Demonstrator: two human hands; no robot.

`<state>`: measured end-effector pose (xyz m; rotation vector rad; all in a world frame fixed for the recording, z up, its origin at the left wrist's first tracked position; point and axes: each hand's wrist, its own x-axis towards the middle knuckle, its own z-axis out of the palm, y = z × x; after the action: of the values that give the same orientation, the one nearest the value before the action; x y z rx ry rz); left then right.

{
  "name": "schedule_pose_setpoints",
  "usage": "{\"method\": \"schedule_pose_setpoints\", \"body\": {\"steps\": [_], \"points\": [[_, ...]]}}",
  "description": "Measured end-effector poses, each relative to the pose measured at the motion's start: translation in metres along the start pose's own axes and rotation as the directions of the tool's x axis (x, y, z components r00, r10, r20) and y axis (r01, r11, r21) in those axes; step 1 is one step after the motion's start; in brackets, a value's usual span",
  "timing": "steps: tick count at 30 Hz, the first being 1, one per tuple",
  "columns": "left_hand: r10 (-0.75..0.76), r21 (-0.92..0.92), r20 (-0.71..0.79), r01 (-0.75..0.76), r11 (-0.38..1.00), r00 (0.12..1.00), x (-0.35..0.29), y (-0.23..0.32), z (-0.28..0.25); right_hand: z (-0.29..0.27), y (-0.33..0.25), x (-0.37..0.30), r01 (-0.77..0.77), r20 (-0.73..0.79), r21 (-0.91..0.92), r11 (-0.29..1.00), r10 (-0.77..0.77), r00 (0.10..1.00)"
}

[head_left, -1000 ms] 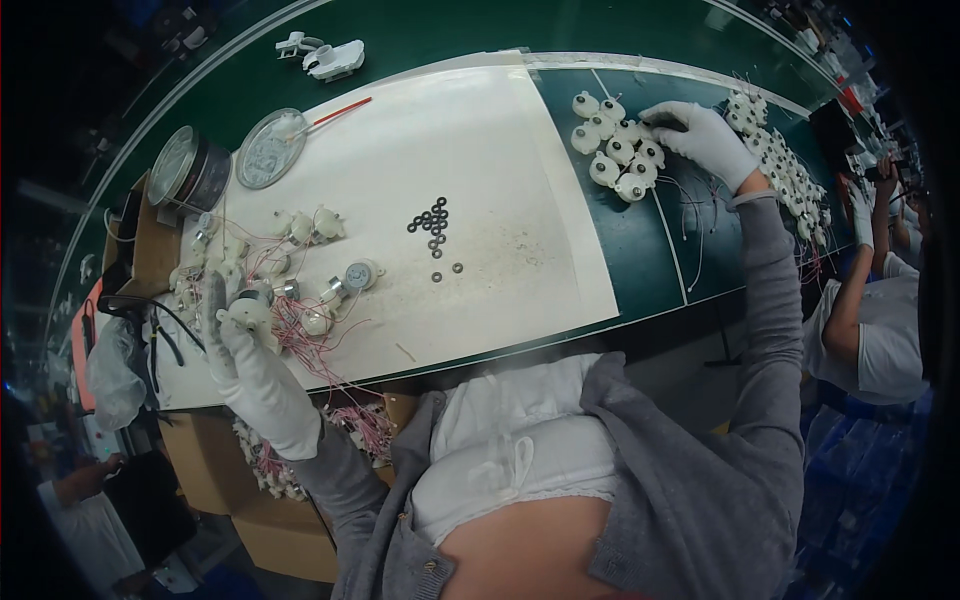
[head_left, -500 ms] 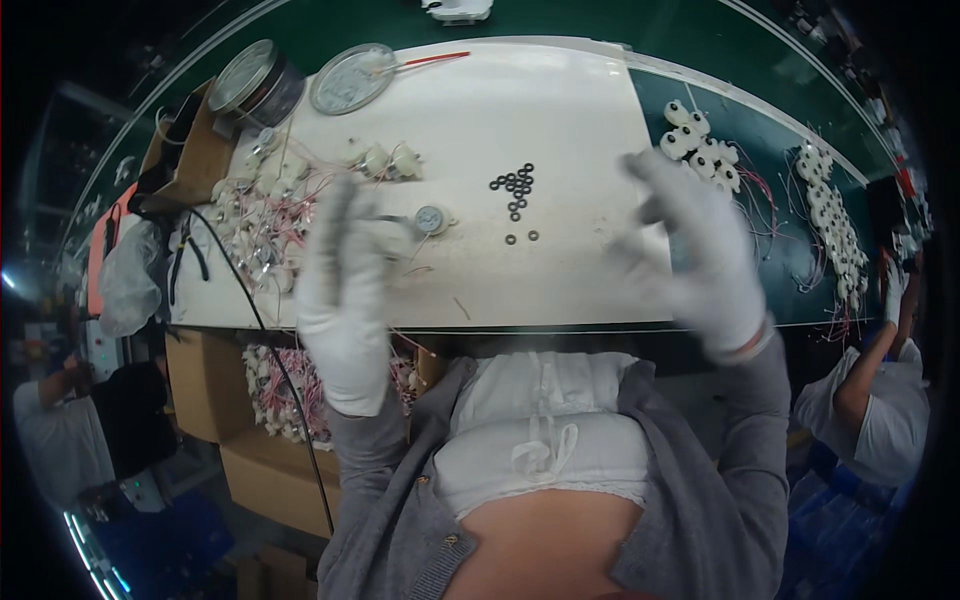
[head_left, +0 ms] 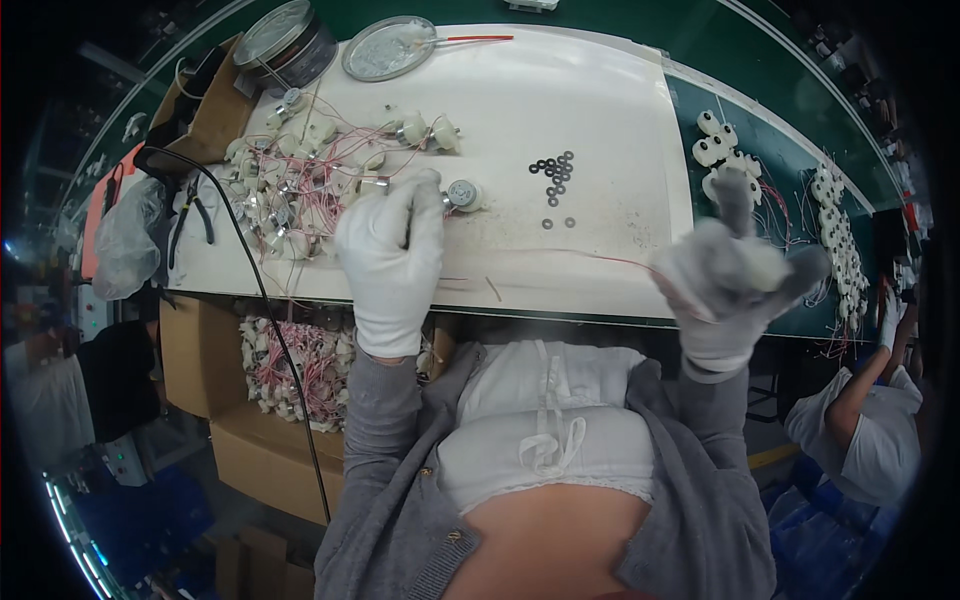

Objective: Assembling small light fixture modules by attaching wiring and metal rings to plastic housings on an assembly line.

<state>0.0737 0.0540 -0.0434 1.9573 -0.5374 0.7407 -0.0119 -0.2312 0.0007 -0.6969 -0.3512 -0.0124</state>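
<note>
Our gloved left hand (head_left: 390,265) is raised over the near part of the counter (head_left: 684,112), its fingers bent and drawn together; we cannot tell whether anything is pinched between them. The fingertips come just beside a motor with a silver top (head_left: 463,194). Our right hand (head_left: 715,290) is blurred, with its fingers spread around a pale part (head_left: 765,262), which it appears to grasp in the palm. A thin pink wire (head_left: 610,258) stretches leftward from that hand, above the white sheet (head_left: 600,110).

Between our hands, farther back on the sheet, lie small dark rings (head_left: 556,178), most bunched together and two set apart nearer us. Left of our left hand is a tangled pile of motors (head_left: 290,190) with pink wires; beyond it sit a tin (head_left: 290,50) and a shallow dish (head_left: 375,55). Past our right hand, white housings (head_left: 715,148) stand grouped on the green surface.
</note>
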Motion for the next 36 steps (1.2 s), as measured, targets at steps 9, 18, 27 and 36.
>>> {"method": "schedule_pose_setpoints", "body": {"steps": [9,18,27,36], "points": [[0.254,0.512,0.192,-0.317,0.798,0.948,0.029,0.005,0.018,-0.036,-0.075,-0.025,-0.122,-0.091,-0.953,0.276,0.123,0.988],[0.133,0.558,0.258,-0.26,0.788,0.957,0.006,0.021,0.017,-0.039,-0.012,0.032,0.323,0.1,-0.751,-0.576,0.384,0.918],[0.144,0.562,0.335,-0.32,0.763,0.931,-0.017,0.027,0.013,-0.036,-0.001,0.041,0.012,0.021,-1.0,0.027,0.364,0.931],[0.084,0.483,0.222,-0.184,0.856,0.971,-0.045,0.028,0.021,-0.026,0.01,0.049,0.192,0.117,-0.965,-0.181,0.36,0.925]]}}
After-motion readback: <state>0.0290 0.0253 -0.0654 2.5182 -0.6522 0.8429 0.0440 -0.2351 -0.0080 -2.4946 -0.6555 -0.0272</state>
